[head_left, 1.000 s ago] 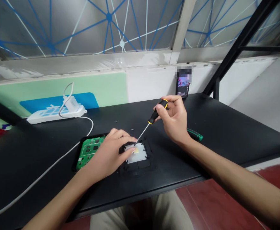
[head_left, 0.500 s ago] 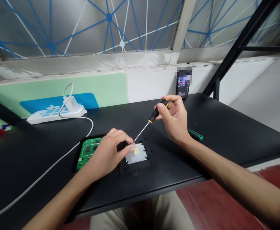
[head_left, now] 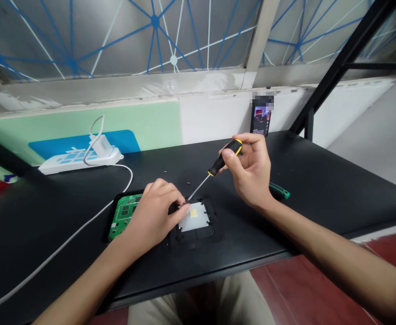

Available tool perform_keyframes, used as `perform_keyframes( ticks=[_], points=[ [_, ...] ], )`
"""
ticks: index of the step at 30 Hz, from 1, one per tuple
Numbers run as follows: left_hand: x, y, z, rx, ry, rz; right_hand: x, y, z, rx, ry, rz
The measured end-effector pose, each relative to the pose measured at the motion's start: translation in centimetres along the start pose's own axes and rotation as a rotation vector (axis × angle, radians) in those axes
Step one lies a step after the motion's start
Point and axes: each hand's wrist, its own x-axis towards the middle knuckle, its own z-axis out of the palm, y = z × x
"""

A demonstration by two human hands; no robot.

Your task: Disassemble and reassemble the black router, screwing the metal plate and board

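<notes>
My right hand (head_left: 250,169) is closed round the black and yellow handle of a screwdriver (head_left: 225,155), whose shaft slants down to the left. Its tip meets the fingertips of my left hand (head_left: 159,210) at the upper left corner of a light metal plate (head_left: 199,223). The left thumb and forefinger are pinched there; anything between them is too small to make out. A pale yellow square pad (head_left: 193,213) sits on the plate, which lies in a black plastic housing (head_left: 198,234). Partly behind my left hand is a green circuit board (head_left: 125,210) in a black case.
A green and black tool (head_left: 279,191) lies beyond my right wrist. Two tiny screws (head_left: 188,183) rest behind the housing. At the back are a white power strip (head_left: 79,161) with a plugged-in charger (head_left: 101,146), its white cable (head_left: 65,247) crossing the left side, and a propped phone (head_left: 261,118).
The screwdriver handle has tilted slightly lower, with its tip still at the plate's corner. My left fingers have shifted a little to the left.
</notes>
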Motion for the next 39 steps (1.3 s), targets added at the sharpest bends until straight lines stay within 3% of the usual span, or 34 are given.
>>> perform_keyframes(
  ticks=[15,25,39],
  points=[
    [0.0,0.2,-0.3,0.027,-0.024,0.039,-0.6,-1.1,0.4,-0.033,-0.074,0.022],
    [-0.2,0.2,-0.5,0.071,-0.057,0.062,-0.6,-1.9,0.1,0.09,-0.285,0.044],
    [-0.1,0.1,-0.3,0.09,0.004,0.004,-0.5,-1.4,0.5,0.034,-0.127,0.041]
  ],
)
